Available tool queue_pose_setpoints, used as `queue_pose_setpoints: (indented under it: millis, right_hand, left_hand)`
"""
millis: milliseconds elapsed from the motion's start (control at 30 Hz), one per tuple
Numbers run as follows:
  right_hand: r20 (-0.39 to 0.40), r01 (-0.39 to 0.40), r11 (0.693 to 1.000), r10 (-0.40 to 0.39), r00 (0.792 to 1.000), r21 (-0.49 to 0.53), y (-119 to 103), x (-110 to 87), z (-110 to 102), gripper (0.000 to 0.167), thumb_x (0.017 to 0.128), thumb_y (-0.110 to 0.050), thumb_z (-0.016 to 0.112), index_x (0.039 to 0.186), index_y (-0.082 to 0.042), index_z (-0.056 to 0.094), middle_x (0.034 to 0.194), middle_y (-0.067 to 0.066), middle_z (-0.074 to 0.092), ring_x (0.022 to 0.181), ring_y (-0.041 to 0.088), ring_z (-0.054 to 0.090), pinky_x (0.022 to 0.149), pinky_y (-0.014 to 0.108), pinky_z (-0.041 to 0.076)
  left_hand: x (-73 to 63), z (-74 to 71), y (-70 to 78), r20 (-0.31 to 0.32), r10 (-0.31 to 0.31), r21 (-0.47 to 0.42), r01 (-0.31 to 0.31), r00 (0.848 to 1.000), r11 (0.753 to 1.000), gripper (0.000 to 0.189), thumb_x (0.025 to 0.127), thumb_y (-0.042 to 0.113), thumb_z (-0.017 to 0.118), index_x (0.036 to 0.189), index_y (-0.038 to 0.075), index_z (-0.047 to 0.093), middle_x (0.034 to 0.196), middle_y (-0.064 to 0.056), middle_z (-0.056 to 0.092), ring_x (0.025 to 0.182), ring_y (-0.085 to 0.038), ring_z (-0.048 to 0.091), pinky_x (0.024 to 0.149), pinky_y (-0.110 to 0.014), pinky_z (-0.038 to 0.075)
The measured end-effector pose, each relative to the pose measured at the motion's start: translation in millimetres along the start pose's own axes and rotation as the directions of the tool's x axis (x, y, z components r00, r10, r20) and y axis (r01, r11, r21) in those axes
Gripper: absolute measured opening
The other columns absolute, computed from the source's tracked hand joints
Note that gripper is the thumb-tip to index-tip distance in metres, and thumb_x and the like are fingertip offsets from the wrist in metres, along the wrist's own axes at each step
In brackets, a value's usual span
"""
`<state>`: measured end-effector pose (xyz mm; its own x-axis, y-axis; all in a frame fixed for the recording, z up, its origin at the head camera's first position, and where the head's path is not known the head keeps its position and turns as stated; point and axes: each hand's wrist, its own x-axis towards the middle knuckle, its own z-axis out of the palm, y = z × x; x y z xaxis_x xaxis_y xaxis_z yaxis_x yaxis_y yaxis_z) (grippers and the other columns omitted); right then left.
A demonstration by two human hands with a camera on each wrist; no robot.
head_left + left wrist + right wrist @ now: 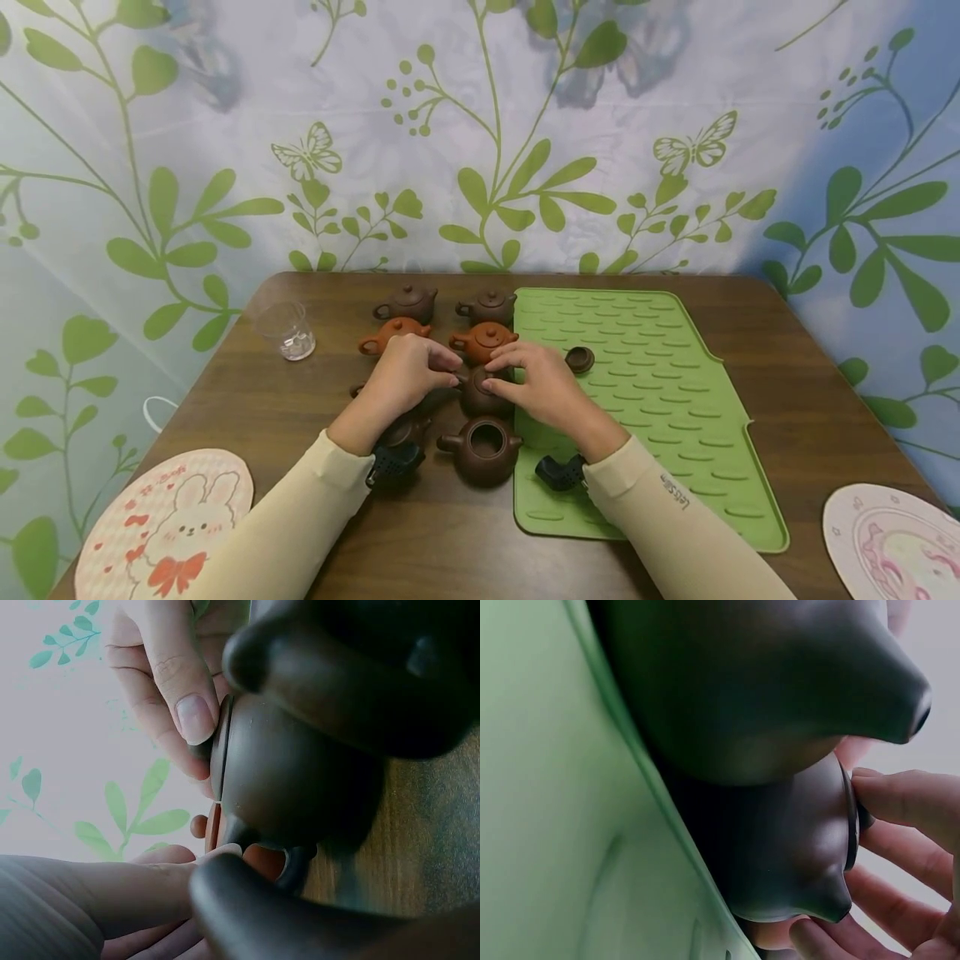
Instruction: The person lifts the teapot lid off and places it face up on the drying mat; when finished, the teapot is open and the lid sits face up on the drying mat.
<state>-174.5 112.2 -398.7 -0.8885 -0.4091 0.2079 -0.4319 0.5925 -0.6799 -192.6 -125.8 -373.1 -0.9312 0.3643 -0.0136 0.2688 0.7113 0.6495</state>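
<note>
A dark brown teapot (480, 398) stands at the left edge of the green mat in the head view. My left hand (411, 371) is at its handle side, thumb and forefinger pinching the handle. From the other side my right hand (536, 383) pinches the knob of the lid (850, 817), which sits on the teapot's mouth. In the left wrist view the right thumb (196, 718) presses against that knob. Nearer me is a lidless brown teapot (486, 467), its round mouth facing up. A small brown lid (580, 360) lies on the mat.
Other teapots, such as an orange one (491, 340) and a dark one (487, 307), stand in two columns; my left arm partly hides some. The green mat (637, 417) lies at right, a clear glass (292, 337) at back left. Printed placemats (172, 517) flank the front.
</note>
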Motion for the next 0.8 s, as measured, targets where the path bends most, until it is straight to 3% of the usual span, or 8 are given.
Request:
queue_pose_setpoints:
  millis: [800]
  right_hand:
    - [-0.031, 0.057, 0.998, -0.057, 0.998, -0.004, 4.3, -1.5, 1.3, 0.021, 0.095, -0.023, 0.083, 0.112, -0.012, 0.084, 0.127, 0.005, 0.071, 0.125, 0.029, 0.062, 0.105, 0.052, 0.049]
  left_hand:
    - [-1.1, 4.2, -0.5, -0.024, 0.005, 0.008, -0.005, 1.000, 1.000, 0.019, 0.090, 0.010, 0.086, 0.109, 0.011, 0.085, 0.096, 0.004, 0.078, 0.090, -0.015, 0.073, 0.080, -0.038, 0.061]
